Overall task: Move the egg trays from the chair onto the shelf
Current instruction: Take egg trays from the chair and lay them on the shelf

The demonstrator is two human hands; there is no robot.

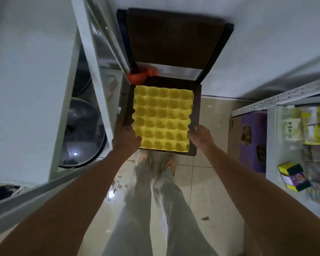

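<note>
Yellow egg tray [162, 118] flat on the dark chair [197, 111] seat, left hand [127, 138] gripping its near-left edge, right hand [200, 136] clasping its right edge, white shelf [277, 100] off right

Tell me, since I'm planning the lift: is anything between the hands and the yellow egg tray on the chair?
Nothing visible. The left hand and right hand are already at opposite side edges of the yellow egg tray on the dark chair seat. The tray's cups look empty, and nothing lies on top of it.
</note>
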